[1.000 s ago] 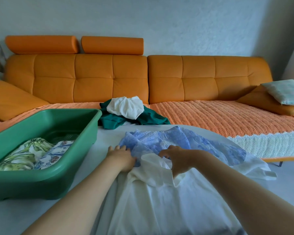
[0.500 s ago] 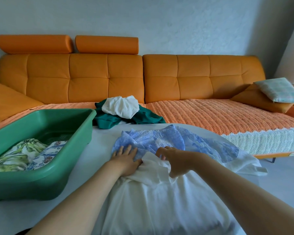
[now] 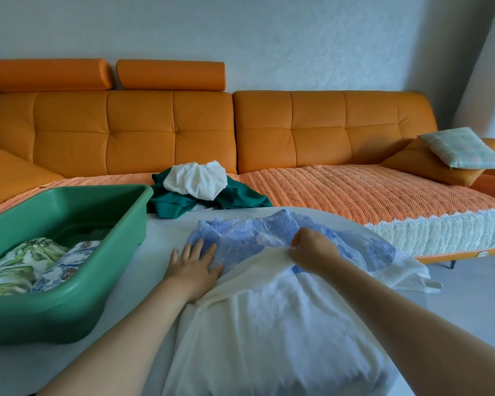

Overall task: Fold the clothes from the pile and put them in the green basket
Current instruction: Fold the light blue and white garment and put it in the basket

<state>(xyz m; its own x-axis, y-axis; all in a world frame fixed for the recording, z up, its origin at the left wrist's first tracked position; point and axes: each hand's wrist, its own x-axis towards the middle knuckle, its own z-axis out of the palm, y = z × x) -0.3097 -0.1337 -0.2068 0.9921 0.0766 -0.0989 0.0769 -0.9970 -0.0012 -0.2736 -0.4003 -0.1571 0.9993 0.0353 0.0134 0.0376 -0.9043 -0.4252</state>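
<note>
Green basket (image 3: 40, 318), near left, is carrying two prints: leaf-print cloth (image 3: 20, 264) is showing green on cream, and tile-print cloth (image 3: 66, 270) is showing blue on white with rusty dots. Blue garment (image 3: 249, 238) on the white table (image 3: 155, 238) is showing pale floral lace over white lining (image 3: 269, 324). Far pile is showing white cloth (image 3: 196, 180) and teal cloth (image 3: 240, 198). Sofa (image 3: 143, 132) is glowing orange.
</note>
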